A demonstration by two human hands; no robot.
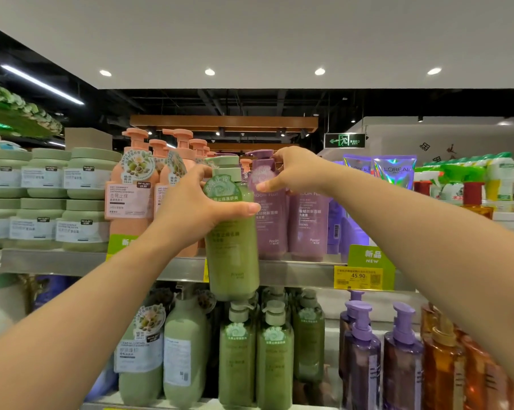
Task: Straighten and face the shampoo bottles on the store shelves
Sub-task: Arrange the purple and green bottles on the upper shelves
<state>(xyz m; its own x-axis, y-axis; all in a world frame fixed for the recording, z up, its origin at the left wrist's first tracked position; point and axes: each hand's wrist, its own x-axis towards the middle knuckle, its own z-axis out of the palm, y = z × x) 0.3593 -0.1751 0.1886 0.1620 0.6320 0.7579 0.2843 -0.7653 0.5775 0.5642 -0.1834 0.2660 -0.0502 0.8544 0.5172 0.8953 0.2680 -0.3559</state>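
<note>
A green pump bottle hangs in the air in front of the top shelf's edge, label facing me. My left hand is wrapped around its upper body. My right hand reaches to a purple pump bottle standing on the top shelf, fingers pinched at its pump head. A second purple bottle stands just right of it. Pink pump bottles stand to the left, partly hidden by my left hand.
Green jars are stacked at the far left of the top shelf. L'Oreal pouches stand at the right. The lower shelf holds green bottles, purple bottles and amber bottles. A yellow price tag hangs on the shelf edge.
</note>
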